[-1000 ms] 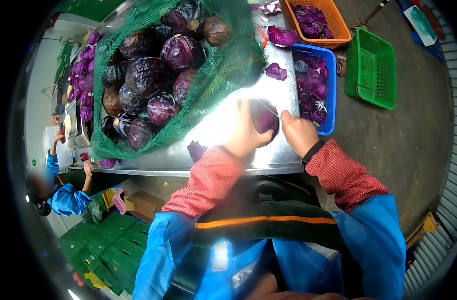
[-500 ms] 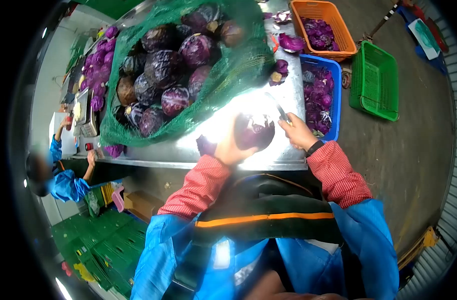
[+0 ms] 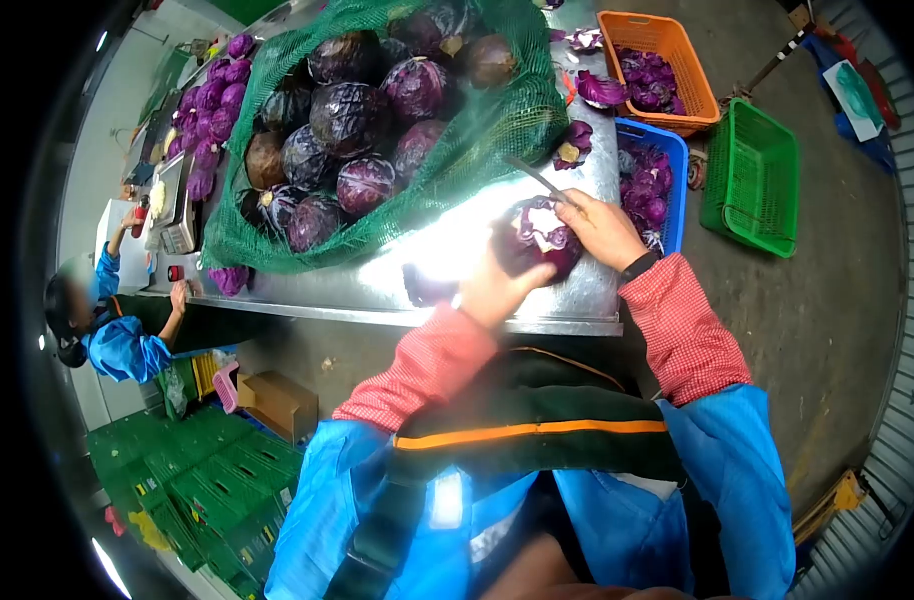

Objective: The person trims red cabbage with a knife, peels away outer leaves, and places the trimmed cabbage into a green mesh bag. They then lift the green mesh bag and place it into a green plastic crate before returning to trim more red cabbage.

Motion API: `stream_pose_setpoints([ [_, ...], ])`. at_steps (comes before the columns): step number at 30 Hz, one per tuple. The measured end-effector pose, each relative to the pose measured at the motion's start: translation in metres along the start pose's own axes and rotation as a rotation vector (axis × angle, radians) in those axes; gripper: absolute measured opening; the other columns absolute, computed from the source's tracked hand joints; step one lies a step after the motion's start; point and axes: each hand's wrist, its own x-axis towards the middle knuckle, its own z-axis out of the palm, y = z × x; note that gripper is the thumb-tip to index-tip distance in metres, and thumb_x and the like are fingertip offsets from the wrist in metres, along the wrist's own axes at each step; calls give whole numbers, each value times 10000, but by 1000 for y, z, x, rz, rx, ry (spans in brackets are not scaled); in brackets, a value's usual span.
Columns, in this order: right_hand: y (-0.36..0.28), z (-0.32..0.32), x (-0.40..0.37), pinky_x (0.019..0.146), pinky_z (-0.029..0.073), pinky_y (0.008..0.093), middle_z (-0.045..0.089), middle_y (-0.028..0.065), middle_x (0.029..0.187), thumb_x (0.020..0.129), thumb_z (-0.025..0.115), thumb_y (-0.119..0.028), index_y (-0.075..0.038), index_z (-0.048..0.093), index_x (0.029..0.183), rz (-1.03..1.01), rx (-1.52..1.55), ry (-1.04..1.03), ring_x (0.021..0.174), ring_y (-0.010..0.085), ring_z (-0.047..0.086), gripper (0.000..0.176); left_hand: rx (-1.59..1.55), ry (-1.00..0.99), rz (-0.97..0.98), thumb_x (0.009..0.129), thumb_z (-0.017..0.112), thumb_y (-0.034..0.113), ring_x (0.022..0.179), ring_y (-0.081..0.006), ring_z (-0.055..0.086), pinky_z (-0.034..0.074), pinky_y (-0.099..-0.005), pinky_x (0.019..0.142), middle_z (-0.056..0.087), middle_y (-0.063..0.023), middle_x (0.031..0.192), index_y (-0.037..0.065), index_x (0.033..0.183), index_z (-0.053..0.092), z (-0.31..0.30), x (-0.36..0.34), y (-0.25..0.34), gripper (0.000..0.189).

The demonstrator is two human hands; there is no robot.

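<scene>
A red cabbage with a pale, cut stem end facing up is gripped in my left hand, whose thumb lies along its near side. My right hand is closed around the handle of a knife. The blade points up and left, beyond the cabbage, and my right fingers are right at the cabbage's upper edge. A dark loose cabbage leaf lies on the metal table left of my left hand. Cut leaf pieces lie farther up the table.
A green net sack full of red cabbages fills the table's left. Along the right side stand a blue crate and an orange crate with cabbage leaves, plus a green crate. Another person works at far left.
The cabbage has turned so its cut stem end faces up, and both hands have come closer together. The knife has moved left, over the cabbage's far side.
</scene>
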Motion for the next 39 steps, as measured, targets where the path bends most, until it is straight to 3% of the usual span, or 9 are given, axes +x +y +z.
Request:
stream_pose_setpoints([
  [4, 14, 10, -12, 748, 502, 403, 689, 182, 951, 975, 479, -308, -64, 602, 1173, -98, -60, 303, 869, 338, 665, 337, 150, -116, 73, 605, 852, 338, 1107, -359, 501, 441, -418, 956, 489, -221, 1164, -67, 1285, 452, 7, 31, -7, 887],
  [8, -20, -90, -38, 568, 445, 368, 408, -15, 608, 1032, 383, -167, -8, 589, 974, 77, 656, 944, 568, 165, 472, 267, 246, -109, 131, 585, 855, 351, 1108, -375, 506, 436, -435, 962, 492, -239, 1171, -82, 1264, 472, 2, 27, 2, 892],
  [10, -18, -105, -49, 552, 442, 374, 438, 29, 616, 1026, 394, -183, -6, 584, 967, 75, 439, 926, 574, 157, 483, 266, 208, -125, 139, 576, 845, 352, 1023, -368, 515, 448, -435, 904, 501, -224, 1103, -54, 1176, 528, 5, 27, 20, 791],
  [13, 8, -29, -64, 671, 499, 449, 612, 243, 888, 957, 480, -157, -21, 597, 958, -148, -215, 527, 786, 408, 605, 179, 330, -102, 153, 574, 834, 358, 941, -352, 510, 450, -425, 840, 502, -211, 1046, -26, 1094, 561, 9, 26, 18, 702],
  [21, -3, 26, -72, 493, 508, 400, 610, 151, 673, 874, 530, -116, -62, 558, 798, -110, -618, 288, 565, 319, 631, 97, 280, 12, 125, 573, 832, 335, 960, -353, 498, 451, -431, 853, 497, -212, 1028, -14, 1101, 553, 20, 26, 14, 691],
  [27, 42, 20, -46, 540, 501, 456, 601, 184, 688, 934, 507, -166, -40, 517, 767, -92, -573, 369, 607, 372, 618, 210, 200, -73, -12, 602, 813, 273, 1045, -370, 483, 450, -434, 913, 492, -216, 1051, 13, 1107, 546, 20, 27, 25, 628],
  [28, 49, 8, -36, 567, 490, 503, 627, 207, 724, 955, 476, -191, -25, 517, 765, 142, -545, 375, 665, 397, 629, 256, 216, -79, -22, 604, 810, 264, 1051, -370, 481, 450, -432, 915, 492, -216, 1054, 20, 1103, 547, 21, 26, 28, 614],
  [34, -6, -3, -29, 716, 508, 465, 673, 247, 864, 856, 636, -417, -78, 548, 1213, 85, -174, 269, 826, 422, 655, 500, 145, -84, 136, 604, 800, 219, 1036, -348, 477, 476, -421, 863, 508, -184, 1079, 52, 1127, 554, 15, 18, 16, 602],
  [39, 34, 21, -5, 626, 507, 463, 642, 227, 761, 870, 630, -249, -37, 594, 984, 47, -82, 424, 737, 417, 643, 244, 34, -277, 75, 619, 875, 200, 1104, -319, 518, 434, -397, 968, 486, -184, 1154, -2, 1285, 420, -3, 14, -6, 832],
])
